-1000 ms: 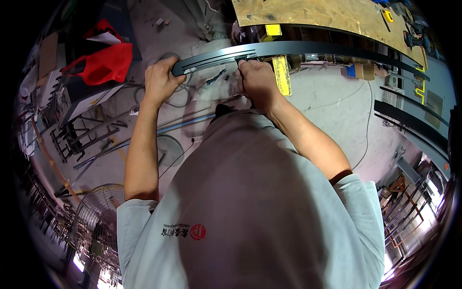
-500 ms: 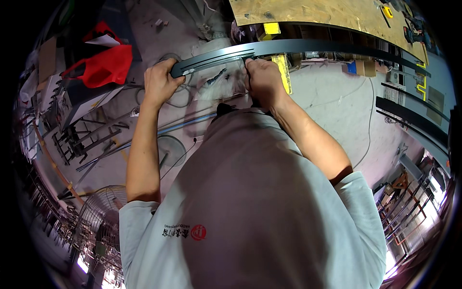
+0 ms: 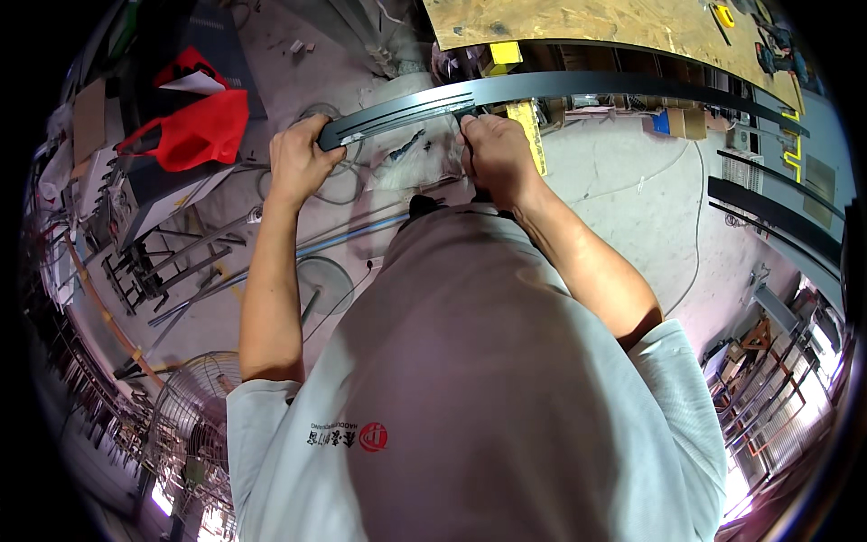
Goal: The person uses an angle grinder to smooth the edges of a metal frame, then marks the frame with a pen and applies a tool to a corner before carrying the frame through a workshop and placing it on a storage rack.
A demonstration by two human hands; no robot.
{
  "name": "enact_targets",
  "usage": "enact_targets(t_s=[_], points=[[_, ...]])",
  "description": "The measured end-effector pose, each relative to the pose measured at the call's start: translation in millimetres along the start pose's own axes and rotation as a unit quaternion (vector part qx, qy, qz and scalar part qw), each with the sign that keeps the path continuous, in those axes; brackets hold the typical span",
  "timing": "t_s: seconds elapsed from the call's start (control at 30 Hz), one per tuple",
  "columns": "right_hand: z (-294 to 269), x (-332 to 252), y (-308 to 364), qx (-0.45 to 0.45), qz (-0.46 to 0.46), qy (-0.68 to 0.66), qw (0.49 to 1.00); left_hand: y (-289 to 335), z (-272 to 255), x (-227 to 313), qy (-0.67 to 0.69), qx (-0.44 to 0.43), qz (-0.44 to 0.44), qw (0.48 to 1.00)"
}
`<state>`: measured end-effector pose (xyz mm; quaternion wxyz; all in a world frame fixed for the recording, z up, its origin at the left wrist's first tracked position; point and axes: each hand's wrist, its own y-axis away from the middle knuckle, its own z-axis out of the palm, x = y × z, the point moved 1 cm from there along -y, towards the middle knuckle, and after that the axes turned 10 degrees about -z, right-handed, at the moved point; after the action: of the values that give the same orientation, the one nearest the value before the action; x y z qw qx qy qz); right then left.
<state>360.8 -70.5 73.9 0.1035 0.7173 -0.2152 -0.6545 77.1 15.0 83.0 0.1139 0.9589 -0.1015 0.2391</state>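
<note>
A long dark grey metal profile (image 3: 578,86) stretches across in front of me, curved by the lens, with narrow grooves along its left part. Strips of pale film or glare show in those grooves. My left hand (image 3: 303,161) is closed round the profile's left end, thumb on the near side. My right hand (image 3: 502,155) is closed at its near edge, right of the grooves; the fingertips are partly hidden underneath. Something narrow and dark shows beside this hand's thumb, too shadowed to name.
A yellow support (image 3: 528,135) stands beneath the profile. Beyond it is a worn wooden bench (image 3: 578,32) with tools. At left, a red bag (image 3: 194,135) lies on a dark cabinet; a wire fan (image 3: 194,397) stands nearer. More dark profiles (image 3: 777,217) lie at right. A cable crosses the floor.
Both hands keep their places on the profile. The view has shifted very slightly; nothing has visibly been taken up or let go.
</note>
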Motion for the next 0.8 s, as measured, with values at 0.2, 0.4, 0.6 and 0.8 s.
enact_targets(t_s=[0.2,0.4,0.6,0.8], points=[[2,-13,-2,-0.011,0.055,-0.16,0.986,0,0,0,-0.003,0.008,0.005,1.0],[0,-16,4,-0.031,0.062,-0.159,0.985,0,1,0,-0.005,-0.001,-0.004,1.0],[1,6,-5,-0.056,-0.1,-0.002,0.993,1,0,2,-0.006,0.001,0.0,1.0],[-1,8,4,-0.033,0.101,-0.147,0.984,0,-1,3,-0.004,0.002,0.0,1.0]])
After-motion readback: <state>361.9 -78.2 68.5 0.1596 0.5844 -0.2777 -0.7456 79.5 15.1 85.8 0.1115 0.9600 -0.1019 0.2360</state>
